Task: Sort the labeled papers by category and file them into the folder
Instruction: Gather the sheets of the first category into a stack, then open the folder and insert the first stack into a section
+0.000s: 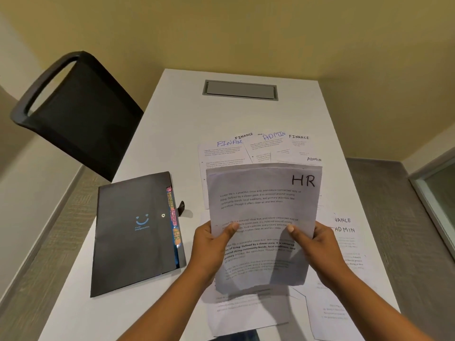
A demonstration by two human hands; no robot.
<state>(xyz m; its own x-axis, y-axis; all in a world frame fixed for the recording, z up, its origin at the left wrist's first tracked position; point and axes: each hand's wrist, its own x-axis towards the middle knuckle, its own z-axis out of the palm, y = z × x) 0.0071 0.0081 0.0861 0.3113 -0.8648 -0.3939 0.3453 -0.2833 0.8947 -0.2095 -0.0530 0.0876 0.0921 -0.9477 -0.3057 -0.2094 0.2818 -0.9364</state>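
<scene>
The HR sheet point(263, 212) is held up above the white table point(172, 124). The left hand point(209, 244) grips its left edge and the right hand point(317, 242) its right edge, with both thumbs on the printed face. Under and beyond the HR sheet lie loose papers point(266, 147) marked FINANCE and ADMIN. Left of the HR sheet the black folder point(130, 232) lies flat on the table, with coloured tabs point(173, 217) along the folder edge nearest the sheet. Beyond it are a grey cable hatch point(240, 89) and a black chair point(81, 114).

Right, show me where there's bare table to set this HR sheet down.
Bare: the far table between the cable hatch and the FINANCE and ADMIN sheets, and the near-left corner in front of the black folder. Crowded: the right half, papered to the near edge.
</scene>
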